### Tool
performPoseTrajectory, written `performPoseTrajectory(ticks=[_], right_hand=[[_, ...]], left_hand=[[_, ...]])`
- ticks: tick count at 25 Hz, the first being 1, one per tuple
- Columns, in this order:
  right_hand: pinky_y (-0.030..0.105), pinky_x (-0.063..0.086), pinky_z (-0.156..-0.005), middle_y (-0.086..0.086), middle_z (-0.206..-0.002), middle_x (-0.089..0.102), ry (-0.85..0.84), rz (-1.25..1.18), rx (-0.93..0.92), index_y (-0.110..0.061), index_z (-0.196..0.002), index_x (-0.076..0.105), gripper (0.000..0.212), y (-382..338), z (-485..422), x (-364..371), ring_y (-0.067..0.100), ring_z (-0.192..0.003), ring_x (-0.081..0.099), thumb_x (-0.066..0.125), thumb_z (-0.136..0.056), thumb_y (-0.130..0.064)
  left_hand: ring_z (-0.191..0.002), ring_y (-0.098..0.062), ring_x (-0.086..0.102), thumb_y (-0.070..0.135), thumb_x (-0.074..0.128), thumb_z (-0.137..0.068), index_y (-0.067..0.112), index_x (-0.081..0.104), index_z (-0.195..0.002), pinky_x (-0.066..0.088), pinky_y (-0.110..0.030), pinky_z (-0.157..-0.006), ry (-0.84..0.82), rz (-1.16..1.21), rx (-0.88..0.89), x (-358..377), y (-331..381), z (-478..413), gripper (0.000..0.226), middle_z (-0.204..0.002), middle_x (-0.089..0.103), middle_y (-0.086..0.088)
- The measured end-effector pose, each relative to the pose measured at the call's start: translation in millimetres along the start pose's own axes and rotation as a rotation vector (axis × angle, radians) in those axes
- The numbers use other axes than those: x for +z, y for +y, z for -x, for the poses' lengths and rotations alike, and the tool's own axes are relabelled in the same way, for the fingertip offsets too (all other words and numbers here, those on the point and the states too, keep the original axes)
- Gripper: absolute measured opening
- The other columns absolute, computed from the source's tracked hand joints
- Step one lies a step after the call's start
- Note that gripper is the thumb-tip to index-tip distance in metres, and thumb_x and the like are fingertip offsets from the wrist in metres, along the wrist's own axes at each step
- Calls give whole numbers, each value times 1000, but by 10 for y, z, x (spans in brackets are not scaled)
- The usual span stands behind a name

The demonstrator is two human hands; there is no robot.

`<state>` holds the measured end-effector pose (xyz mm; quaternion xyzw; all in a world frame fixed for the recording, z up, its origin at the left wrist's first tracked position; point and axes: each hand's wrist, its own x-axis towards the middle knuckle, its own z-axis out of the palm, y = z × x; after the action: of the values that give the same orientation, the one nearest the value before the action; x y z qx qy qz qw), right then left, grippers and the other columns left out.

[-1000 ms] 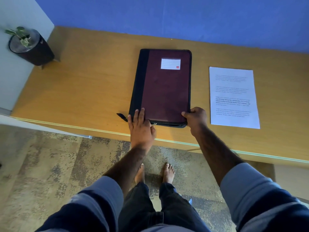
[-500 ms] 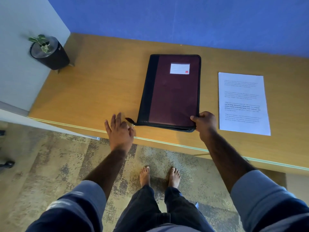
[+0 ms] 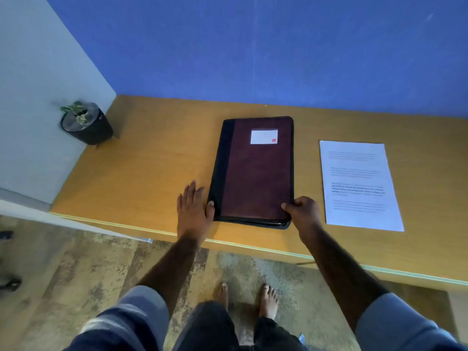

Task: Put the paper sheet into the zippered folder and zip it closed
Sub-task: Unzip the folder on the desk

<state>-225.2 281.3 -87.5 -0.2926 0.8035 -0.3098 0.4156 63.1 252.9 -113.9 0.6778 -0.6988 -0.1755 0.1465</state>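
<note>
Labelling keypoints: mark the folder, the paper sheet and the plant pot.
folder (image 3: 258,173), head view, middle of the maroon cover.
paper sheet (image 3: 359,183), head view, centre of the printed page.
plant pot (image 3: 88,129), head view, dark side wall.

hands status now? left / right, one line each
Left hand: open, fingers spread flat on the desk, thumb touching the folder at its near left corner.
Right hand: closed, gripping the folder's near right corner.

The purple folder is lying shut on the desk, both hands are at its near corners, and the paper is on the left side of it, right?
Not quite. The paper sheet lies to the right of the folder, as the head view shows. The rest holds: folder shut on the desk, left hand and right hand at its near corners.
</note>
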Motion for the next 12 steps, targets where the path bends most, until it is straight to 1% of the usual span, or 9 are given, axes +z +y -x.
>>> performPoseTrajectory(ticks=[1,2,4,6,8,9,11,12], right_hand=[[42,52,-64,13,-82,69,6,3,-28,-5,-82,66,19,-44,51,-13,28,-77,63,78,-86,-18],[38,49,-60,11,-79,67,12,-6,-54,-7,-82,64,19,-91,106,-27,26,-75,62,78,-87,-20],[30,41,-53,6,-74,62,9,-53,-97,-13,-79,59,22,-195,223,-31,22,-69,57,75,-90,-22],[30,37,-54,3,-70,55,-10,-111,-152,-15,-76,54,26,-373,381,3,19,-65,50,73,-92,-23],[33,38,-57,3,-69,50,-42,-215,-217,-15,-76,52,29,-608,561,101,17,-65,46,70,-96,-26],[38,40,-58,9,-71,50,-74,-301,-262,-12,-78,52,30,-715,668,177,18,-68,48,67,-99,-28],[51,46,-63,27,-82,49,-134,-445,-366,-1,-86,51,40,-930,879,379,28,-75,51,59,-103,-36],[54,49,-67,31,-86,48,-148,-466,-408,3,-89,49,47,-1032,957,516,32,-77,51,55,-103,-42]], left_hand=[[-155,-27,21,40,45,-104,12,43,-150,17,-45,-126,-61,75,-25,4,97,-84,54,-166,26,-9],[-155,-26,22,48,43,-104,14,40,-153,21,-43,-126,-146,190,-68,1,199,-170,59,-167,26,-7],[-155,-23,21,62,38,-101,18,31,-158,23,-41,-125,-311,386,-125,26,344,-317,72,-168,22,-4],[-156,-21,17,67,34,-100,19,26,-160,20,-40,-126,-337,407,-107,78,385,-432,77,-169,18,-4],[-156,-21,16,62,34,-102,19,21,-162,18,-39,-126,-331,442,-125,72,364,-562,74,-170,15,-4],[-156,-22,18,57,35,-104,17,21,-162,18,-40,-127,-335,478,-144,57,349,-610,72,-169,17,-5],[-151,-24,29,47,39,-107,14,27,-159,24,-43,-125,-351,630,-200,-34,351,-675,63,-165,29,-10],[-146,-26,39,43,40,-107,13,34,-156,31,-45,-122,-364,761,-239,-127,352,-714,57,-159,39,-12]])
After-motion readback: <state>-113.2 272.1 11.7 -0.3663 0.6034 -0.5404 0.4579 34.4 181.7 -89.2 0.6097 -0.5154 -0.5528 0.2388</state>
